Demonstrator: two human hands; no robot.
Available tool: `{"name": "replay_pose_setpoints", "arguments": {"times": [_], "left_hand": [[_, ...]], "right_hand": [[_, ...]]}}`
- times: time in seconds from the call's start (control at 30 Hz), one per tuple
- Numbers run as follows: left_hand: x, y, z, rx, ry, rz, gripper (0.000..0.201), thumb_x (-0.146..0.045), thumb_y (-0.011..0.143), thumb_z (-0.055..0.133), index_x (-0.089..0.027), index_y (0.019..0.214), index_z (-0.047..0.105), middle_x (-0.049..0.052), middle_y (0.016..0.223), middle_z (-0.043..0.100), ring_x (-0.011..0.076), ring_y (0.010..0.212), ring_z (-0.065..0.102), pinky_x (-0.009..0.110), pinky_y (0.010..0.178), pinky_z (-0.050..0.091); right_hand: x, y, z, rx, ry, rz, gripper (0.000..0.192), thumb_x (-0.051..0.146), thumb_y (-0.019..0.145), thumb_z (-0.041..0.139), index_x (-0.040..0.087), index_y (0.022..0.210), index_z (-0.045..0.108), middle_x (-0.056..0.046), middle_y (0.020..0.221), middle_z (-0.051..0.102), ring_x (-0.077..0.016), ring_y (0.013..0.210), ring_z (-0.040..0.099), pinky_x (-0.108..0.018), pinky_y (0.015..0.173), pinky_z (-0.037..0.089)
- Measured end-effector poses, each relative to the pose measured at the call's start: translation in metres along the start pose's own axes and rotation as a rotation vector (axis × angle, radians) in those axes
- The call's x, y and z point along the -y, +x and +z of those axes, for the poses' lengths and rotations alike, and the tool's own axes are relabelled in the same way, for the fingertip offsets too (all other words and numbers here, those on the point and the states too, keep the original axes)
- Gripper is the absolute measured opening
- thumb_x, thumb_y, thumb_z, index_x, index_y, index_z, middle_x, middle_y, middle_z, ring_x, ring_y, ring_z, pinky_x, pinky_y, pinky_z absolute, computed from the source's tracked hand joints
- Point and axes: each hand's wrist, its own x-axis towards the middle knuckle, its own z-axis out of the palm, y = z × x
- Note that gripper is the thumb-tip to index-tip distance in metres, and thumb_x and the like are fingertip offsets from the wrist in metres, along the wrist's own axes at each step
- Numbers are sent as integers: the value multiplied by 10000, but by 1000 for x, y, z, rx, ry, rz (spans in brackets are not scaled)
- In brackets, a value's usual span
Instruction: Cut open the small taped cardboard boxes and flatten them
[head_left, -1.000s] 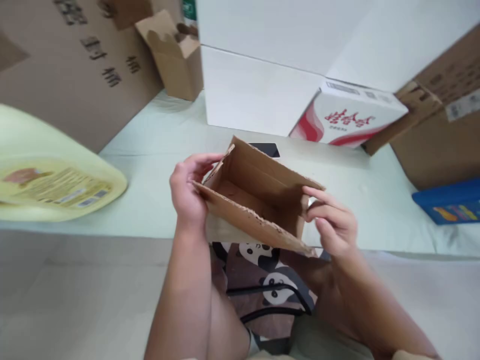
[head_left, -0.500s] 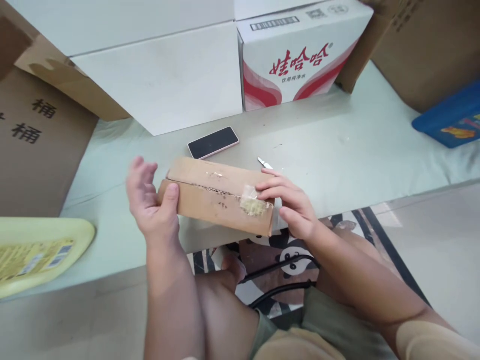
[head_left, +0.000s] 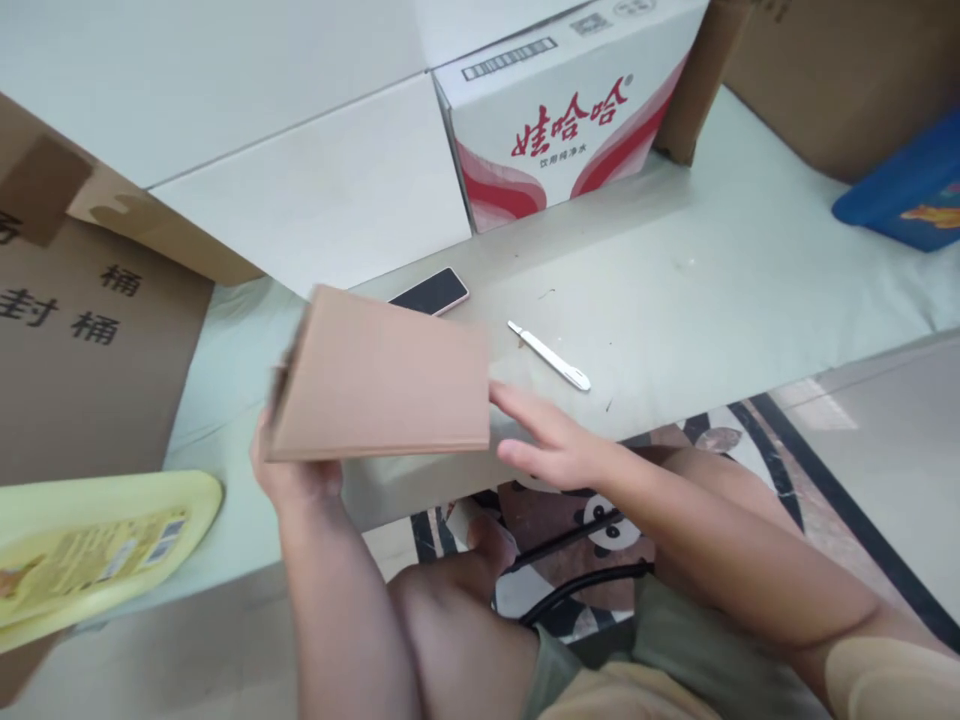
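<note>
A small brown rectangular cardboard box (head_left: 390,380) is held up over the front of the pale green cloth-covered tabletop (head_left: 750,250), a broad plain face turned toward the camera. Its left end is clamped in the left hand (head_left: 296,475), by which the lower left corner is supported; most of that hand's fingers are hidden behind the cardboard. The right hand (head_left: 551,440) is held open at the opposite end — index finger stretched out, thumb spread below it. The right edge of the box is met or nearly met by the index fingertip; whether contact is made cannot be told through the blur. A slim white plastic-handled knife (head_left: 551,357) is left lying beyond the right hand, and a black-screened rectangular phone (head_left: 439,293) is partly covered from view by the box.
</note>
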Motion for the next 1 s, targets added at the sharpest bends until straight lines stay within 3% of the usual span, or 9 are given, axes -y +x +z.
{"name": "replay_pose_setpoints", "arguments": {"times": [0.13,0.27,0.33,0.5,0.6,0.7,0.8,0.9,1.0], "left_hand": [[-3,-23,17,87,-72,-159,370,-594,783,666,-272,947,747,-5,1114,778,262,1160,659,344,935,559],[4,-39,15,304,-68,-320,715,-870,672,549,-257,978,755,65,1044,784,359,1267,604,396,942,570],[11,-42,7,393,-41,-309,840,-949,569,536,-241,963,758,102,985,784,407,1286,584,446,956,567],[21,-43,-5,302,-96,-343,571,-719,594,701,-263,931,762,89,906,791,390,1220,631,471,964,563],[20,-42,-2,317,-113,-351,462,-673,672,671,-271,883,757,72,919,792,365,1190,649,475,969,559],[15,-40,4,302,-117,-258,424,-654,741,617,-282,888,758,43,965,795,328,1187,657,428,960,564],[11,-39,9,254,-182,-167,394,-631,783,594,-294,907,757,13,985,798,290,1196,655,372,959,563],[9,-37,9,257,-207,-131,365,-611,800,599,-297,908,750,1,1016,796,284,1216,644,367,988,548],[11,-36,6,270,-158,-117,369,-613,805,583,-293,890,745,4,1033,790,289,1229,639,365,997,543]], "right_hand": [[11,1,1,-20,-187,-131,664,586,976,508,235,1538,457,-149,1688,290,-338,1590,189,-609,1271,156],[10,-2,-7,-60,-171,-122,687,538,969,561,256,1575,403,-138,1722,180,-321,1585,216,-540,1259,256],[7,-4,-10,-90,-131,-118,695,540,974,558,259,1585,384,-139,1718,194,-307,1582,231,-510,1258,272],[6,-6,-12,-84,-58,-109,662,587,980,528,270,1552,425,-116,1713,223,-269,1586,227,-465,1257,279],[10,-4,-13,-106,-78,-117,600,578,985,514,254,1489,494,-128,1678,310,-266,1549,318,-451,1225,339],[5,-2,-22,-264,-209,19,407,426,994,505,218,1330,601,-145,1423,605,-261,1315,581,-438,1078,486],[-11,-3,-35,-411,-526,288,319,287,915,548,171,1195,648,-151,1133,703,-289,1036,661,-456,908,534],[-32,-6,-48,-356,-834,482,353,289,850,614,164,1176,660,-170,1088,679,-318,966,629,-455,821,518],[-45,-5,-55,-253,-911,579,204,284,849,618,187,1014,688,-136,965,671,-265,831,601,-373,697,485]]}}
